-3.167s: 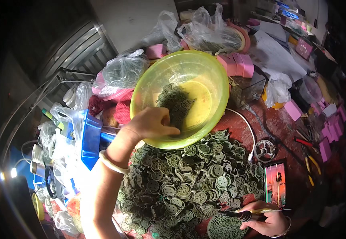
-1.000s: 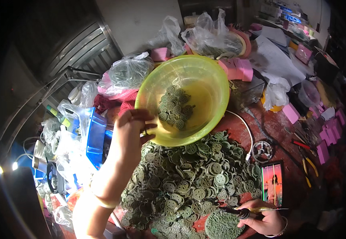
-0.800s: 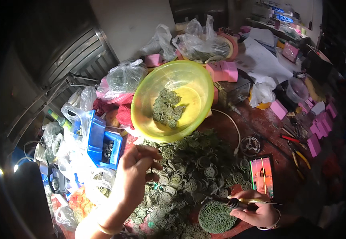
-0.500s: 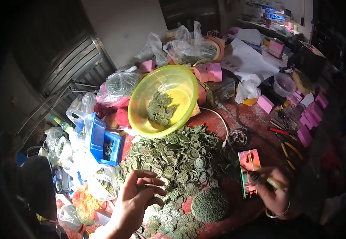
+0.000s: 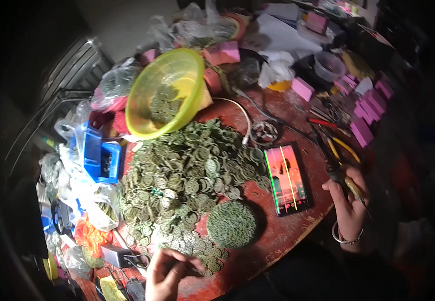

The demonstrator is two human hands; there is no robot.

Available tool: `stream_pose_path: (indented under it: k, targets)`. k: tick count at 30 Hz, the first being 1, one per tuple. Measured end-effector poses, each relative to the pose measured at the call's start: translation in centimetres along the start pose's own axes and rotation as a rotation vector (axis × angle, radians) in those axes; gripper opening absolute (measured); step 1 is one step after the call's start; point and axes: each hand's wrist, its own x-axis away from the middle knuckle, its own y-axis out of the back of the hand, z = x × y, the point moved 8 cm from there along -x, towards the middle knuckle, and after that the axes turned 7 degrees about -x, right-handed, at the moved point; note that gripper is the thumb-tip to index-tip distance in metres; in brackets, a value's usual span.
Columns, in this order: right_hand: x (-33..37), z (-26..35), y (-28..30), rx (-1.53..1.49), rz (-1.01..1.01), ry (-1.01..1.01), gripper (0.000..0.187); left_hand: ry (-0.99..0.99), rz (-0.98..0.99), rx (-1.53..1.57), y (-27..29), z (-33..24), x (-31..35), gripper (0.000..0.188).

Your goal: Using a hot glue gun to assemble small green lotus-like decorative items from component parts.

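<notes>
My left hand (image 5: 169,275) hovers at the near edge of a patch of small pale round discs (image 5: 181,242). Its fingers are bent, somewhat apart and slightly blurred, and I see nothing held in them. At the right, my right hand (image 5: 349,208) is closed around a pen-shaped tool with a yellowish handle (image 5: 353,188), dark upper part and thin tip. A large heap of dull green, pierced round pieces (image 5: 187,173) spreads over the table. Beside the discs lies a bumpy green round mat (image 5: 231,224). A phone with a lit screen (image 5: 285,178) lies left of my right hand.
Behind the heap leans a yellow bowl (image 5: 197,100) with more round pieces. A blue bin (image 5: 91,153) and plastic bags (image 5: 104,210) crowd the left. Pliers (image 5: 346,149) and pink blocks (image 5: 362,131) lie at the right. A white cable (image 5: 245,118) crosses the red table (image 5: 265,246).
My left hand has come down from the heap to the small discs, its fingers drawn closer. My right hand has moved right, away from the phone, still holding the tool. The view has shifted.
</notes>
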Motion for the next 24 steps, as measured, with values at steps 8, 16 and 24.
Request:
stream_pose_path:
  k: [8,16,24]
  targets:
    - [4.3,-0.7,-0.2,-0.107,0.06,0.027,0.029,0.424,0.402,0.041,-6.6,7.5,2.7,0.01]
    - [6.6,1.5,-8.0,-0.075,0.354,-0.04,0.019,-0.046,-0.017,0.027,-2.4,1.4,-2.8,0.01]
    - [7.4,4.6,-13.0,-0.105,0.447,0.124,0.023,-0.272,0.003,-0.377,-2.4,0.2,-4.4,0.016]
